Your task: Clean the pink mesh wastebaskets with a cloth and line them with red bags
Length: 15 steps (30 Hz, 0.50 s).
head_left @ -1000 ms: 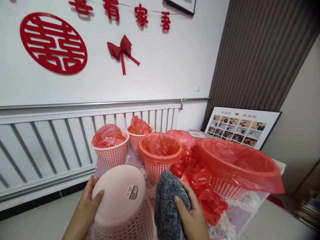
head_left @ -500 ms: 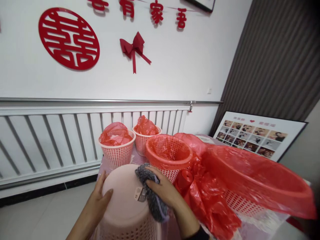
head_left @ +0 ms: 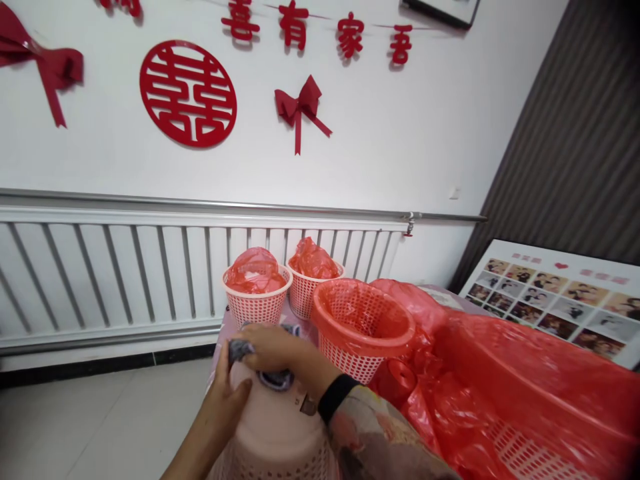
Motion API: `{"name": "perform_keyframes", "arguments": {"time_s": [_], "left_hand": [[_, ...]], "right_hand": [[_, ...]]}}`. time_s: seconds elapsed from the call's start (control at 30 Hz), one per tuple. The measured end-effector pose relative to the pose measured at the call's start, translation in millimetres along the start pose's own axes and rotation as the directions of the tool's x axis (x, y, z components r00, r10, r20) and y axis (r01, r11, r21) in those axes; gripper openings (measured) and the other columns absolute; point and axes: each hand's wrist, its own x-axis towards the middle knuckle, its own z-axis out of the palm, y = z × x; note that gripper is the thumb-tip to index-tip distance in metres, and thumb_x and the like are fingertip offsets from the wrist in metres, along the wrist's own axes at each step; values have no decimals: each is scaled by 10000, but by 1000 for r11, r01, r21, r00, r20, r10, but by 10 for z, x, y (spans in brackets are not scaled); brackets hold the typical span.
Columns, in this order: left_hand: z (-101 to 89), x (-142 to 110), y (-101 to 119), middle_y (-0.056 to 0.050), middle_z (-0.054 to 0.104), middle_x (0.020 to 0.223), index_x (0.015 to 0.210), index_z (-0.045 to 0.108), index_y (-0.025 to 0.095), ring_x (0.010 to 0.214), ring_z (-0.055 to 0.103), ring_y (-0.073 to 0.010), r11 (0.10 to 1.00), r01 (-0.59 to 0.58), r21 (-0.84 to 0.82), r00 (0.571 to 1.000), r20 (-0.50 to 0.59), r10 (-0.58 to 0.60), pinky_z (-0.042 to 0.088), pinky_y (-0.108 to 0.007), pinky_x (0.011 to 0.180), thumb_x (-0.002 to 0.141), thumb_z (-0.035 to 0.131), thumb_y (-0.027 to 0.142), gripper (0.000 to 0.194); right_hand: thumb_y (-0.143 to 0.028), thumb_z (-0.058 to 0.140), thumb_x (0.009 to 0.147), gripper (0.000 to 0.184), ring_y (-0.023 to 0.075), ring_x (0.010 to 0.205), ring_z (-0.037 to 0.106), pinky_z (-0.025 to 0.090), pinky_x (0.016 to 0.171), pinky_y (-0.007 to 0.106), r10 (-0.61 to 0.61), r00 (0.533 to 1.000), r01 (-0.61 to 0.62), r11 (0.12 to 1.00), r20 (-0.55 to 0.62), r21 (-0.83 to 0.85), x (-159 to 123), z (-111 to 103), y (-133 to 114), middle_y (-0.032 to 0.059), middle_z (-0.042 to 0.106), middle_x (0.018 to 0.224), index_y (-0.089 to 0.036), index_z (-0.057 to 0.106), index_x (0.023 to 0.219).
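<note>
Pale pink plastic: the upturned basket (head_left: 275,423) stands base-up at the near end of the counter (head_left: 309,329), toward its left edge. Hand state, seen from where I stand: the right hand (head_left: 273,348) is clamped on a grey cloth (head_left: 241,351) and presses it to the base; the left hand (head_left: 223,403) grips the base edge, thumb on the flat face.

Progress, by my judgement: wiping of this base is under way, not complete. No red liner shows on this unit. Near the counter's far left corner, a rear basket (head_left: 255,310) and a neighbouring basket (head_left: 303,297) each contain bunched red film. The middle basket (head_left: 363,323) is lined, film folded over the rim; the large basket (head_left: 545,373), on the counter's right side, is likewise covered. A red roll (head_left: 401,377) lies between these two.

Markings: the base label (head_left: 307,404) is too small to read. Wall letters (head_left: 294,25) read, left to right, 喜 有 家 吾. The round sign (head_left: 188,93) shows 囍. Captions on the photo board (head_left: 555,293) flank a heart; they are too blurred to read.
</note>
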Motion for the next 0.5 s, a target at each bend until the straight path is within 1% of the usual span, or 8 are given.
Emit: {"name": "perform_keyframes", "arguments": {"time_s": [0.07,0.1,0.13,0.2,0.23,0.33,0.4,0.5], "left_hand": [[-2,47,-71,-201,271,1685,1615,26,163,1562,270,-310,999,-40,-17,999,-30,40,239,-486,1274,768,664,393,1085],[-5,56,-87,-204,228,1698,1612,-24,156,1572,241,-300,998,-52,-23,999,-18,51,214,-475,1282,775,650,387,1100],[-9,54,-88,-207,201,1703,1607,-71,150,1577,225,-293,998,-49,-28,999,13,49,200,-469,1285,786,629,383,1104],[-14,20,-47,-220,214,1687,1599,-117,146,1573,231,-301,1000,3,-12,998,69,-2,197,-488,1280,795,596,373,1098],[-13,-8,-8,-223,238,1673,1600,-113,156,1565,248,-313,1000,31,3,997,74,-31,208,-508,1272,802,580,372,1079],[11,-97,136,-228,274,1644,1607,-75,180,1539,294,-344,998,67,23,997,42,-68,241,-547,1244,817,546,363,1021],[35,-136,213,-236,263,1644,1607,-68,171,1531,304,-360,998,61,-11,997,47,-60,253,-551,1236,822,537,367,1010],[62,-145,249,-250,259,1645,1606,-47,147,1522,318,-379,997,56,-61,997,62,-52,261,-551,1235,813,552,378,1020]], "right_hand": [[-235,721,763,536,381,1234,611,447,1070,592,2,1000,-2,1000,22,-24,66,86,-91,120,646,1407,-271,676,1296],[-240,718,772,532,374,1238,610,450,1075,578,5,1000,-4,1000,30,-23,74,90,-95,117,648,1404,-272,674,1301],[-232,710,781,507,351,1228,622,462,1078,538,7,1000,-7,1000,30,-17,64,68,-71,103,672,1373,-272,684,1285],[-199,692,792,454,298,1196,650,486,1067,442,29,1000,-29,1000,11,3,-5,-37,50,69,725,1289,-266,710,1240],[-185,684,794,445,280,1184,659,493,1059,410,54,999,-53,998,-10,15,-64,-104,133,58,737,1266,-261,714,1232],[-177,661,817,441,256,1141,684,513,1024,382,174,979,-169,984,-107,50,-307,-281,372,63,745,1249,-232,695,1253],[-179,648,833,463,258,1151,680,504,1031,391,267,942,-258,964,-202,69,-489,-349,453,99,726,1276,-191,654,1296],[-172,639,838,569,297,1237,623,450,1078,456,381,839,-379,921,-389,86,-719,-421,377,184,641,1375,-122,533,1396]]}}
